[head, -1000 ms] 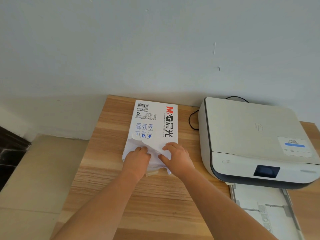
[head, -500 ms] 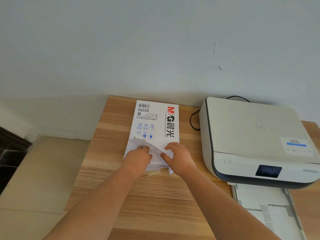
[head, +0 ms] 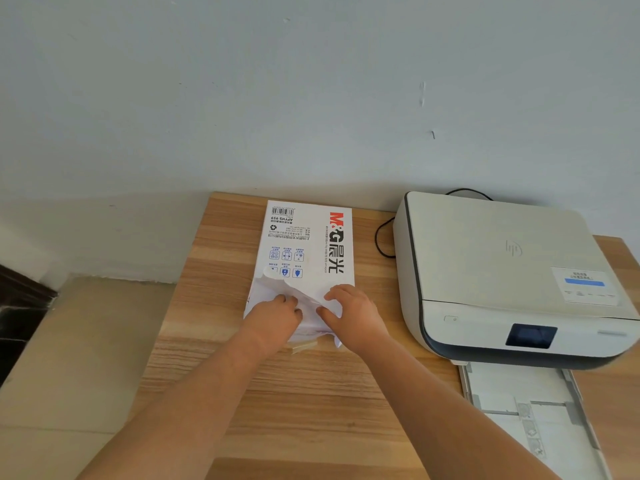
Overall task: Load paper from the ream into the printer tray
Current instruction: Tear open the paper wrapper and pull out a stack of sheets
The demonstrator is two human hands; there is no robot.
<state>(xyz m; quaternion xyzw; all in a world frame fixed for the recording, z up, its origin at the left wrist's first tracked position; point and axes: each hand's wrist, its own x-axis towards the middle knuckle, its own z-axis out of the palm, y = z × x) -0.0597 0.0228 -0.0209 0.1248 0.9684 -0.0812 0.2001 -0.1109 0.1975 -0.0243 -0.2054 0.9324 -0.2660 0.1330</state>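
The ream (head: 306, 244) lies flat on the wooden table (head: 214, 341), just left of the printer (head: 502, 271). The left hand (head: 273, 317) and the right hand (head: 353, 315) both grip the torn wrapper (head: 308, 306) at its near end. The printer's tray (head: 533, 407) is pulled out.

Bright, even daylight, soft shadows (wide-angle bending and blur toward edges)

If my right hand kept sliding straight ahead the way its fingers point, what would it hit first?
Probably only the ream's own wrapper: the right hand points up and slightly left along its top. Beyond that comes the wall; depth is hard to judge.
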